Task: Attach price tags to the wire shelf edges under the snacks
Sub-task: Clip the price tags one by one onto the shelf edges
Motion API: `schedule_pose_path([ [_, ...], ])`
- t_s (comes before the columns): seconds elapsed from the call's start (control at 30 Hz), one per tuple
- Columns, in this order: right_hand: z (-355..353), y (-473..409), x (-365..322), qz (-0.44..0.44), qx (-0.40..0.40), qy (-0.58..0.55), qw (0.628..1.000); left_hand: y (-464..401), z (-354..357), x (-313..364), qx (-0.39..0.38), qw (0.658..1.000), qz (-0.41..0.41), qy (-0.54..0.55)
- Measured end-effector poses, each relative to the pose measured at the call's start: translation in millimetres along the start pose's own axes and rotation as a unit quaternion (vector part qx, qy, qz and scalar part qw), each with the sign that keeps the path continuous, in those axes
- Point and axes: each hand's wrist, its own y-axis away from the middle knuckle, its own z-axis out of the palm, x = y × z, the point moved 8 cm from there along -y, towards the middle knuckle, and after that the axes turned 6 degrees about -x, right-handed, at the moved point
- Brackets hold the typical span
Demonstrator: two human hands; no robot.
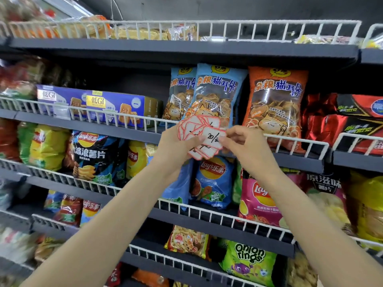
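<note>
A person stands facing a snack shelf, both bare arms reaching up from the bottom of the view toward its centre. The left hand point(176, 146) grips a fanned stack of tags point(194, 129), small white cards with red borders, thumb pressed on top. The right hand point(244, 141), at 3 o'clock from the stack and touching it, pinches the front tag point(213, 136) between thumb and fingertips; this card carries handwritten black figures, too small to read surely.

The hands hover just in front of a white wire edge point(294, 139) that runs across the shelf. Above it, at 12 o'clock from the hands, stand two blue bags point(215, 90); at 2 o'clock an orange bag point(275, 100) of the same snack. At 10 o'clock lie purple boxes point(99, 104), and a clear tag holder point(61, 113) already hangs on the wire below them. Chip bags point(215, 179) fill the shelf at 6 o'clock, and a green onion rings bag point(248, 262) sits lower, toward 5 o'clock.

The step in hand appears to be choosing and separating one tag from the stack. No tag is yet on the wire beneath the blue or orange bags. Next, the right hand would likely need to draw the front card free without spilling the others, then bring it to the wire edge directly under the matching snack. How the tag fastens cannot be told from here.
</note>
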Motion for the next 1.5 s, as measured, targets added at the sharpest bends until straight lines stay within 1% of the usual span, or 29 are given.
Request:
schedule_pose_path([
  [0.1, 22, 2, -14, 0.001, -0.003, -0.051, 0.999, 12, -23, 2, 0.001, 0.999, -0.017, 0.047],
  [0.27, 89, -4, -53, 0.004, 0.007, -0.098, 0.995, 32, -91, 22, 0.001, 0.998, -0.009, 0.067],
  [0.43, 182, -12, -95, 0.004, 0.033, -0.123, 0.992, 48, -191, 41, -0.005, 1.0, -0.008, 0.006],
  [0.53, 234, -25, -117, 0.015, 0.051, -0.151, 0.987, 50, -248, 59, -0.023, 0.999, -0.015, -0.029],
  [0.67, 292, -47, -138, 0.034, 0.052, -0.134, 0.989, 49, -313, 72, -0.028, 0.999, -0.016, -0.034],
  [0.87, 357, -79, -158, 0.024, 0.014, -0.053, 0.998, 38, -391, 65, 0.015, 0.999, -0.023, -0.03],
  [1.0, 381, -101, -149, 0.04, 0.001, -0.044, 0.998, 18, -419, 54, 0.021, 0.997, -0.051, -0.045],
  [1.1, 393, -117, -141, 0.039, -0.01, -0.024, 0.999, -1, -434, 51, 0.017, 0.996, -0.044, -0.082],
  [1.17, 395, -129, -136, 0.032, 0.01, -0.001, 0.999, -15, -444, 53, 0.018, 0.992, -0.027, -0.119],
  [1.23, 389, -139, -130, 0.031, 0.052, 0.019, 0.998, -29, -451, 56, 0.007, 0.986, -0.008, -0.166],
  [1.3, 382, -147, -127, 0.032, 0.096, 0.039, 0.994, -41, -452, 57, -0.023, 0.972, -0.002, -0.233],
  [1.4, 378, -158, -128, 0.028, 0.12, 0.079, 0.989, -54, -443, 54, -0.101, 0.939, -0.001, -0.329],
  [1.43, 379, -161, -129, 0.027, 0.122, 0.09, 0.988, -58, -441, 52, -0.119, 0.93, -0.001, -0.347],
  [1.5, 383, -167, -133, 0.02, 0.125, 0.098, 0.987, -65, -440, 48, -0.138, 0.926, -0.006, -0.352],
])
